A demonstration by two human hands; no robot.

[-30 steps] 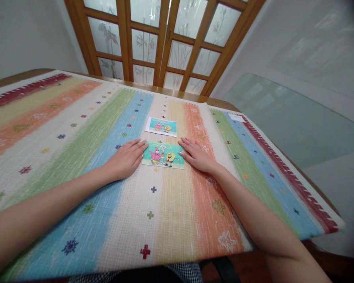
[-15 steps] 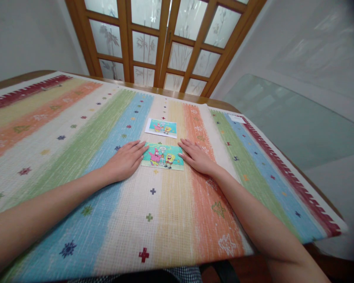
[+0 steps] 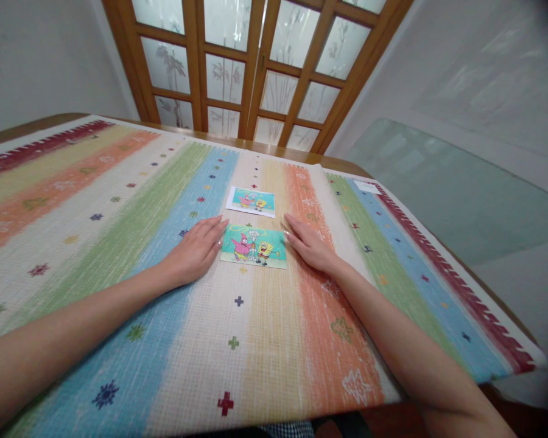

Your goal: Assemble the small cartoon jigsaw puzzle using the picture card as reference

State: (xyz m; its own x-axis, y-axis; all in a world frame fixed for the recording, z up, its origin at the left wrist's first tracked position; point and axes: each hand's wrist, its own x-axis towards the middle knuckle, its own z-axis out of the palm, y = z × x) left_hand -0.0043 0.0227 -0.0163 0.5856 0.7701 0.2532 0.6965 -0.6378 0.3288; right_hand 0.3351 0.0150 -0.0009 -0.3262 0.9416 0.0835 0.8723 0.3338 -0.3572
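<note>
A colourful cartoon picture (image 3: 253, 246) with a pink starfish, a squid figure and a yellow sponge lies flat on the striped tablecloth (image 3: 219, 322). At its left edge rests my left hand (image 3: 198, 249), fingers stretched out and thumb close to or touching the edge. My right hand (image 3: 311, 244) lies on the cloth at the right edge, fingers extended and the thumb side nearest the picture. Neither hand grips anything. Just beyond, a smaller white-bordered print (image 3: 251, 201) of the same scene lies slightly turned.
A small white paper or label (image 3: 366, 187) lies near the far right side of the cloth. The wooden table edge (image 3: 342, 164) shows at the back. Beyond stand wood-framed glass doors (image 3: 251, 67), and a pale glass panel (image 3: 456, 182) is at the right.
My right hand has drawn slightly right, off the picture's upper right corner. My left hand keeps nearly the same place. The view has shifted slightly.
</note>
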